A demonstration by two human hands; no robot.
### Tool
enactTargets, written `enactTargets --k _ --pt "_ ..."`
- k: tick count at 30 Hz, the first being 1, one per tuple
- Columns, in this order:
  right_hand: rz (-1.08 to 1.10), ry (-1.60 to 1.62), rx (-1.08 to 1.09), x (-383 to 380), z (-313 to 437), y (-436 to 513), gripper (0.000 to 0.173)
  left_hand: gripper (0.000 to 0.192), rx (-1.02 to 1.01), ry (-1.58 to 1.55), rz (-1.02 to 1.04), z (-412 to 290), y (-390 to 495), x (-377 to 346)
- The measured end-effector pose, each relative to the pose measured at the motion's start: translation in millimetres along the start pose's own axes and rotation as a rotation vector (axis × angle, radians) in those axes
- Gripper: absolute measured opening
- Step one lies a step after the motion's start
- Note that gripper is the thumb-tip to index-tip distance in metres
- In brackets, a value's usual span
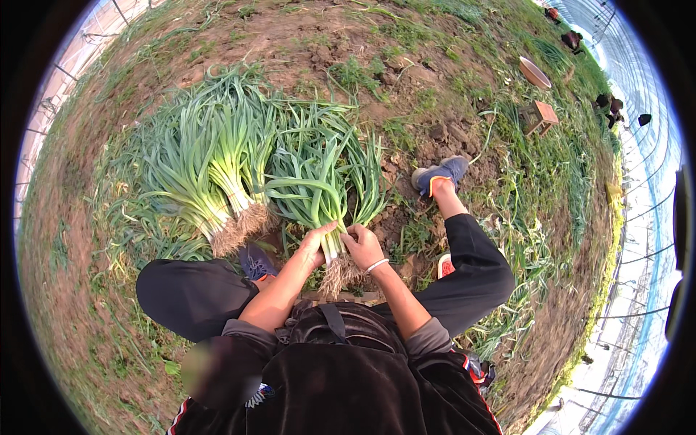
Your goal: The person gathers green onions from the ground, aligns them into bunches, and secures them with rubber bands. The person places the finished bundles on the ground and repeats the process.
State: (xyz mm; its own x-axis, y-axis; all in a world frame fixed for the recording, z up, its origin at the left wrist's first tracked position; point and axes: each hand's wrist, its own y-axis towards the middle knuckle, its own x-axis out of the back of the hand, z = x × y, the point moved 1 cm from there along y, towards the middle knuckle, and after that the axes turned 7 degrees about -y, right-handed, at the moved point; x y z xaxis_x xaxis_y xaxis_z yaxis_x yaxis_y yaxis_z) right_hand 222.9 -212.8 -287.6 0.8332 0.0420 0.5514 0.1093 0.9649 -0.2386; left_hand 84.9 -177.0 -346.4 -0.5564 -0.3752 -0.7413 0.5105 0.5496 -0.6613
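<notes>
Between my knees I hold a bunch of leafy green stalks with white bases and bare roots (pixel 321 204), much like leeks or garlic greens. My left hand (pixel 313 244) is closed around the pale stalks from the left side. On the right, my right hand (pixel 363 247), with a white bracelet at the wrist, has its fingers bent against the stalks just above the roots; whether it grips them is hard to see. Several tied bundles of the same plants (pixel 231 179) lie to the left, roots towards me. More loose green leaves (pixel 367 174) lie behind and right of the bunch.
My shoes (pixel 441 175) stand on soil with weeds. A red and white object (pixel 446 266) lies by my right leg. Farther right are a small wooden stool (pixel 539 117) and a shallow basin (pixel 535 73). Other people (pixel 572 40) are near the plastic greenhouse wall (pixel 647 217).
</notes>
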Motion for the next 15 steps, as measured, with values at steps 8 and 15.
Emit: enactTargets --k 8,15 --pt "0.028 -0.408 0.153 28.3 18.8 24.3 0.024 0.023 0.034 0.062 0.058 3.4 3.6 12.3" --pt "0.188 0.471 0.047 130.5 165.9 103.4 0.017 0.041 0.043 -0.155 0.282 -0.5 5.8 16.0"
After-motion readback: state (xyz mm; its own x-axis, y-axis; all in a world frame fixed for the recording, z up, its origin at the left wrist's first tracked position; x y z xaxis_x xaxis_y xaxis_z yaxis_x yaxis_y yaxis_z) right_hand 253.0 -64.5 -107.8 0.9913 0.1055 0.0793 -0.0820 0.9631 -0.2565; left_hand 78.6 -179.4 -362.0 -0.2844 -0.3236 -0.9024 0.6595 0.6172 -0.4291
